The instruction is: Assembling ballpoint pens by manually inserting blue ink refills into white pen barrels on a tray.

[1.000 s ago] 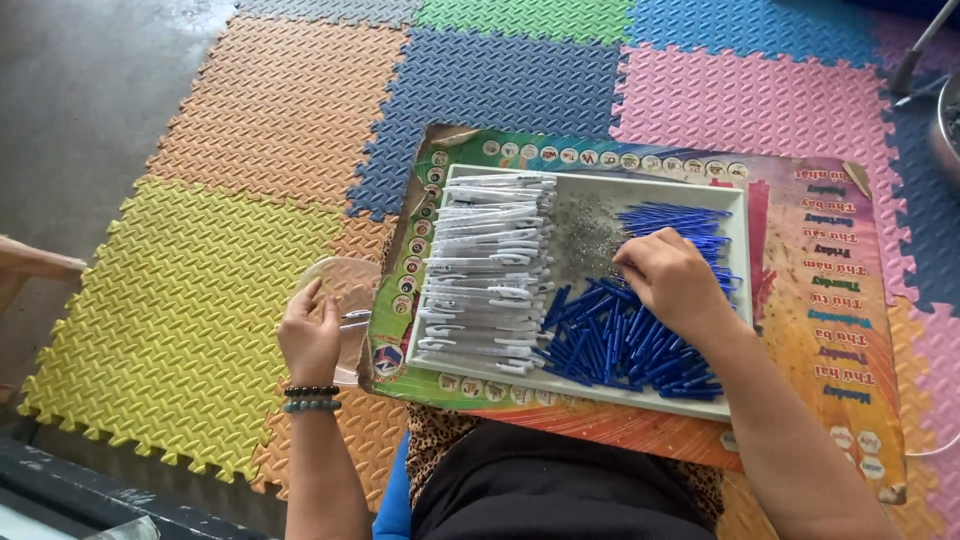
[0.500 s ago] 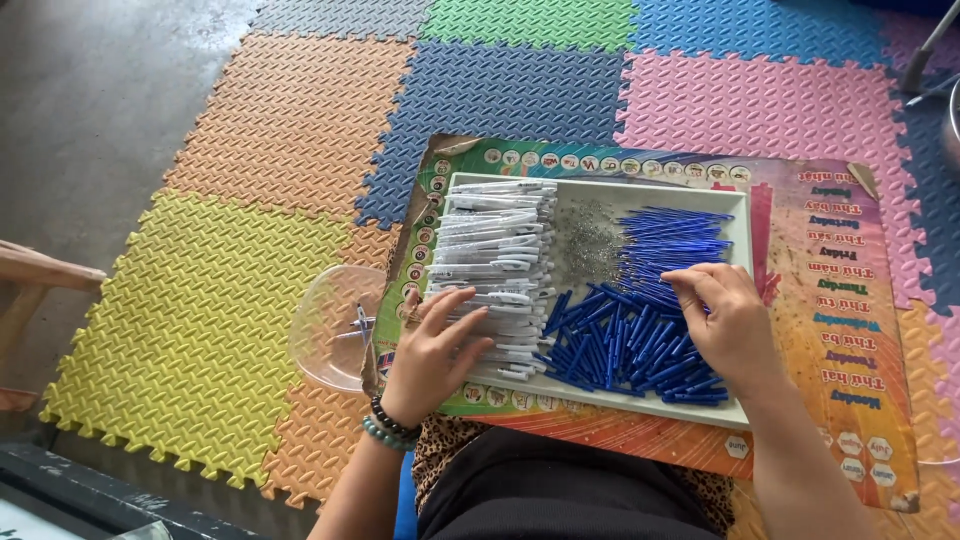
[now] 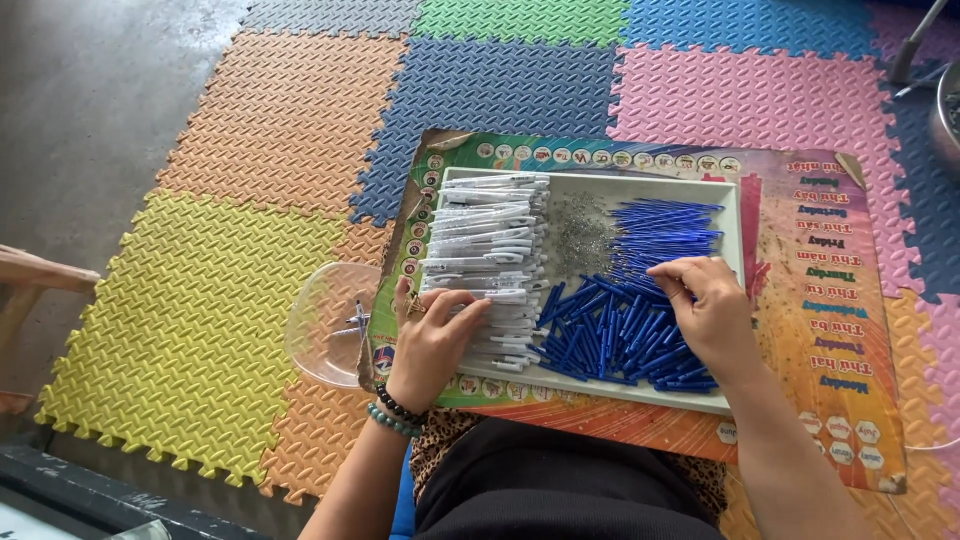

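Left hand [image 3: 432,340] lies flat w/ fingers spread on the white pen barrels [image 3: 490,260] at the tray's [image 3: 735,215] left side. Right hand [image 3: 708,312], fingers curled together, pinches at the blue pen parts [image 3: 620,335] near the front edge. Best take one piece only, w/o scattering the springs [image 3: 585,230].

Metal bowl [image 3: 948,118] cut off at right edge; small parts in clear dish [image 3: 330,322] unidentifiable.
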